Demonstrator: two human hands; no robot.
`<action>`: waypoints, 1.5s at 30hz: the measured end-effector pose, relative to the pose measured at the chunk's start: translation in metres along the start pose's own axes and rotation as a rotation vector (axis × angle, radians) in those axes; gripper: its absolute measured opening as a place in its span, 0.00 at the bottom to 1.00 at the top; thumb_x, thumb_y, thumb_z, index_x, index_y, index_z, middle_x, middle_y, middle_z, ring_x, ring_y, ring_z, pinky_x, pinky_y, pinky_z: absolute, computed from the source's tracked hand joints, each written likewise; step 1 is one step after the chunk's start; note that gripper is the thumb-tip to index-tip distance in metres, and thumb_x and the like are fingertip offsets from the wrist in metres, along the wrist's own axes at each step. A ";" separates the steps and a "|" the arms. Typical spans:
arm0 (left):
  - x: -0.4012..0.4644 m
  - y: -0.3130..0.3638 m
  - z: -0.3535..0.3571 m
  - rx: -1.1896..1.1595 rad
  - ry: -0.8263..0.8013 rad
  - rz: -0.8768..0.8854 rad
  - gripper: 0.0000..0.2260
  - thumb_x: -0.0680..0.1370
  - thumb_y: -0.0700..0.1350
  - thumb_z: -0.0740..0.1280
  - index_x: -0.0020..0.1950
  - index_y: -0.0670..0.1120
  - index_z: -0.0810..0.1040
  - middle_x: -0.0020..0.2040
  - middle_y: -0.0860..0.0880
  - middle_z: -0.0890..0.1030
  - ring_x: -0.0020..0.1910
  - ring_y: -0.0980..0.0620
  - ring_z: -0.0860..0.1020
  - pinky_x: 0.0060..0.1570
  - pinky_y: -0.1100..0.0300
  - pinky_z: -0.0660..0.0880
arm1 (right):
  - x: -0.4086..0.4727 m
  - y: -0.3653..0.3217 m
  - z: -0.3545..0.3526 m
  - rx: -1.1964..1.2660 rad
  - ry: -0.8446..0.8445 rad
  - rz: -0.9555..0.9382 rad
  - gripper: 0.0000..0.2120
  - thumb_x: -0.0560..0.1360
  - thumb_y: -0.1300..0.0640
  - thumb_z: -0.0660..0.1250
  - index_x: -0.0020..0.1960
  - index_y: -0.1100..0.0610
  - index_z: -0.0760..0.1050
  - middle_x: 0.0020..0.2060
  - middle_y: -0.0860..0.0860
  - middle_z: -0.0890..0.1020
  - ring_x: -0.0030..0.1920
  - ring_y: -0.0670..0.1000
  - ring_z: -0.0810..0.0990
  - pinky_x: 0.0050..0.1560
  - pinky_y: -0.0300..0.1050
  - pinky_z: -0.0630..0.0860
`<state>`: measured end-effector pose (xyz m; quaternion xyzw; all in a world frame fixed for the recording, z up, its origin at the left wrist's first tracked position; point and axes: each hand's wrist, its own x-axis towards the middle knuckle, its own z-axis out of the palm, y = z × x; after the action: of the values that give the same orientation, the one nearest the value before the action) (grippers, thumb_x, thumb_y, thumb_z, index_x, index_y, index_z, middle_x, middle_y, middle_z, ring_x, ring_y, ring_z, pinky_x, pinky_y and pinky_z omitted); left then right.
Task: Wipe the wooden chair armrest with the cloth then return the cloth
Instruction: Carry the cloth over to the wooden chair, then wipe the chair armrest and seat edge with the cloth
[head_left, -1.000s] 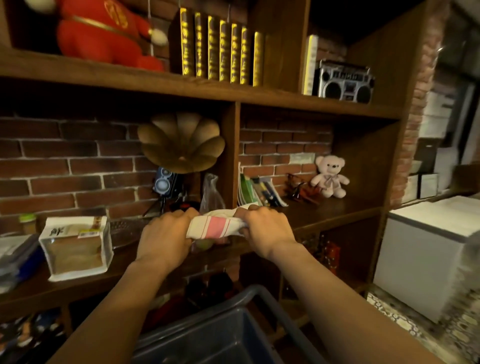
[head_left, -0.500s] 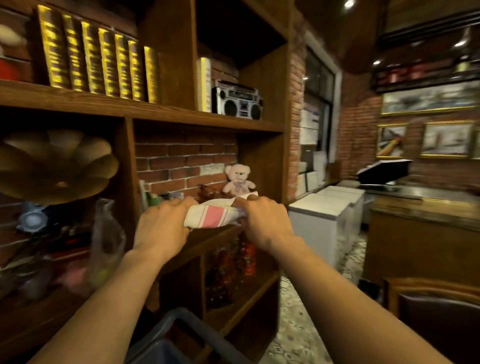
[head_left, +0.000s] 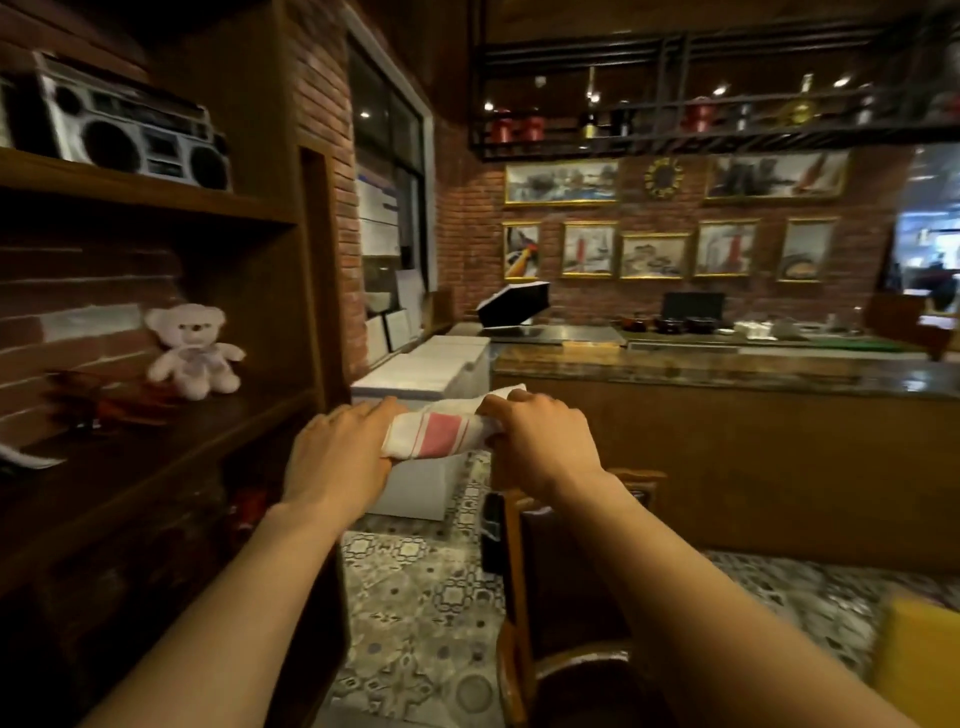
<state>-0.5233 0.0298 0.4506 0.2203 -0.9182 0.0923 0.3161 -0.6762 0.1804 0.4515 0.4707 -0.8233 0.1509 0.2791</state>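
A folded white cloth with a red stripe (head_left: 441, 431) is held up at chest height between my two hands. My left hand (head_left: 337, 457) grips its left end and my right hand (head_left: 545, 441) grips its right end. Below my right forearm stands a wooden chair with a dark leather back (head_left: 561, 582); its curved wooden armrest (head_left: 511, 670) shows at the bottom centre, partly hidden by my arm. The cloth is well above the chair and touches nothing else.
A tall wooden shelf unit (head_left: 156, 415) stands close on the left with a teddy bear (head_left: 192, 351) and a boombox (head_left: 130, 135). White chest freezers (head_left: 431, 364) sit ahead, a long bar counter (head_left: 727, 374) to the right. Patterned tile floor (head_left: 415, 597) lies between shelf and chair.
The view has swung right, away from the shelf toward the counter and chair. Both hands keep the same hold on the cloth in front of me.
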 end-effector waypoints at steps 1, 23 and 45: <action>0.010 0.019 0.010 -0.019 -0.003 0.017 0.23 0.75 0.49 0.73 0.69 0.54 0.72 0.61 0.50 0.81 0.60 0.45 0.78 0.49 0.52 0.72 | -0.003 0.022 -0.001 -0.009 0.000 0.023 0.17 0.76 0.53 0.70 0.64 0.44 0.75 0.55 0.51 0.82 0.54 0.58 0.81 0.43 0.51 0.75; 0.028 0.128 0.228 -0.259 -0.200 0.162 0.21 0.69 0.41 0.78 0.59 0.53 0.77 0.50 0.47 0.84 0.48 0.40 0.81 0.42 0.52 0.67 | -0.071 0.179 0.149 -0.024 -0.290 0.188 0.18 0.77 0.49 0.68 0.66 0.47 0.73 0.60 0.55 0.80 0.58 0.62 0.80 0.61 0.61 0.67; -0.242 0.116 0.528 -0.413 -0.775 0.076 0.36 0.68 0.39 0.78 0.75 0.51 0.69 0.62 0.45 0.80 0.59 0.42 0.78 0.57 0.45 0.76 | -0.309 0.136 0.448 0.165 -0.816 0.253 0.16 0.79 0.48 0.63 0.64 0.49 0.66 0.61 0.52 0.81 0.58 0.58 0.76 0.56 0.54 0.67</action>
<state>-0.6921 0.0530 -0.1165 0.1366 -0.9756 -0.1711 -0.0179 -0.8111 0.2345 -0.0901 0.4079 -0.9026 0.0507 -0.1283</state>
